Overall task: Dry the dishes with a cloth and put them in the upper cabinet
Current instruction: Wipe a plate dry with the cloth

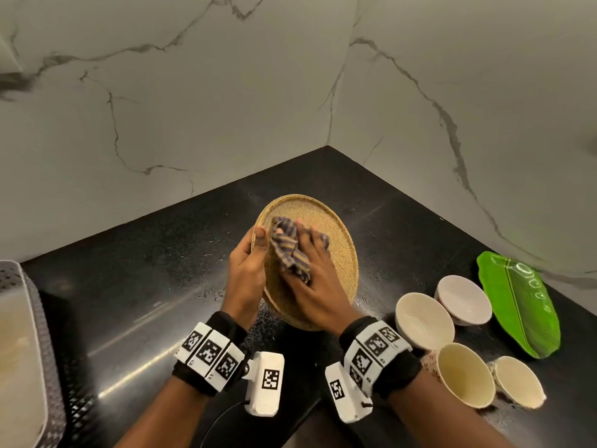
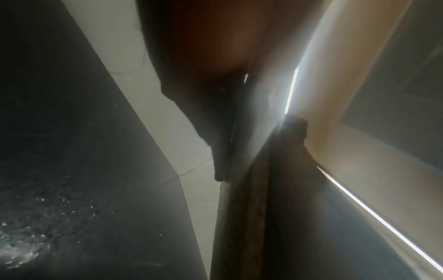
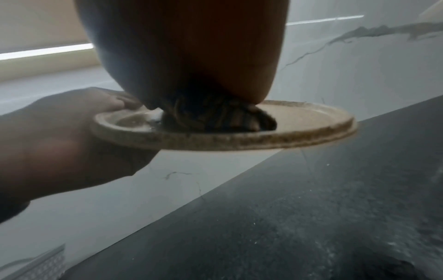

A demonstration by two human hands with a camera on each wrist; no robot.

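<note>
Fingers (image 1: 302, 232) of the right hand (image 1: 318, 286) are spread over a bunched striped cloth (image 1: 289, 250), pressing it onto the plate (image 1: 339, 240); whether they curl round it is hidden. Left hand (image 1: 247, 273) grips the plate's rim, thumb on top, its other fingers out of sight beneath. Round, speckled tan, with a low raised rim, the plate is held above the black surface (image 1: 145, 270). The left wrist view is dark and blurred.

Speckled tan plate (image 1: 336, 240) held tilted — striped cloth (image 1: 287, 250) bunched on it.
</note>
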